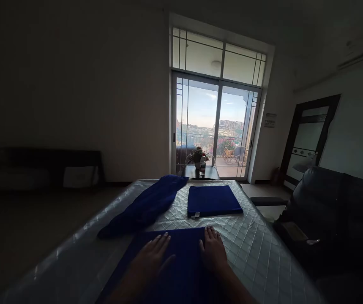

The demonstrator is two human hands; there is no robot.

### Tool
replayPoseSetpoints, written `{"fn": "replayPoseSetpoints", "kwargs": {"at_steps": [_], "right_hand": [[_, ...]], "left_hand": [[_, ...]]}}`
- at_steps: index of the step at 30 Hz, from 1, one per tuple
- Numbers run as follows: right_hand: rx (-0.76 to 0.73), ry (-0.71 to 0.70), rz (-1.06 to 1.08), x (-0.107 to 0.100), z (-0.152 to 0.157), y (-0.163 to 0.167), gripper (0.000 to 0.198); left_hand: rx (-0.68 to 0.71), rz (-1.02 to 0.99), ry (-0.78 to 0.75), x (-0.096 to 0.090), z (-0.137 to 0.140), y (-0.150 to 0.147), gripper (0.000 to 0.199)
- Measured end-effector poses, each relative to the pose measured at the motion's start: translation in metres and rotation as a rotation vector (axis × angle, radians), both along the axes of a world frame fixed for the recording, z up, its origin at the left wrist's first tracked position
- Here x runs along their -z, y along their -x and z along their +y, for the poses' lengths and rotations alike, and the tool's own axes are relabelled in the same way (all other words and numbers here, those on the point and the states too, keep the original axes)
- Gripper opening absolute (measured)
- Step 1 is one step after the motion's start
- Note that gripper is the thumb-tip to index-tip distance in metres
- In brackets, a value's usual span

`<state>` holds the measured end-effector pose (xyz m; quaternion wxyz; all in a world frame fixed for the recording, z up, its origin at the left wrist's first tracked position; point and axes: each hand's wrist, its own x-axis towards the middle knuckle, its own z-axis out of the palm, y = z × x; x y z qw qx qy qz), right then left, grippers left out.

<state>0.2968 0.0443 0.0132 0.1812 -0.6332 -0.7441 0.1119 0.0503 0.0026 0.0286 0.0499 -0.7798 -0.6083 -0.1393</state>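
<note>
Left of and beyond the hands, a bunched dark-blue cloth (146,207) stretches slantwise over the silvery diamond-quilted cover (247,249). Next comes the left hand (149,255), palm down with fingers extended and thumb out to the side, over the left part of a flat blue cloth (186,264); whether its whole palm touches is too dim to tell. That cloth spreads beneath and between the two hands, which are well apart and grip nothing. Straight ahead, past the cover's far edge, a potted plant (197,155) and, just right of it, a clear plastic bottle (203,164) stand on a small dark table (212,173). The right hand (213,250) lies flat, fingertips at the cloth's far right corner. Directly beyond it is a neatly folded blue cloth (213,199) with a white label (196,215) at its near edge. Farthest right of the hands stands a dark padded armchair (352,202).
</note>
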Motion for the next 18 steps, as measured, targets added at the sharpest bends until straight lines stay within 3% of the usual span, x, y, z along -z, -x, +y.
{"fn": "replayPoseSetpoints", "kwargs": {"at_steps": [4, 9, 13, 18], "right_hand": [[-0.016, -0.017, -0.001, 0.005, 0.004, -0.002, 0.063], [-0.068, -0.062, -0.049, 0.018, 0.012, -0.005, 0.061], [-0.072, -0.079, -0.036, 0.021, 0.013, -0.007, 0.061], [-0.055, -0.059, 0.023, 0.011, 0.008, -0.005, 0.060]], "left_hand": [[0.157, -0.021, 0.096, -0.006, 0.015, -0.067, 0.064], [0.324, -0.057, 0.063, 0.007, 0.047, -0.121, 0.051], [0.324, -0.086, 0.067, 0.020, 0.055, -0.129, 0.052], [0.190, -0.102, 0.143, 0.019, 0.050, -0.097, 0.059]]}}
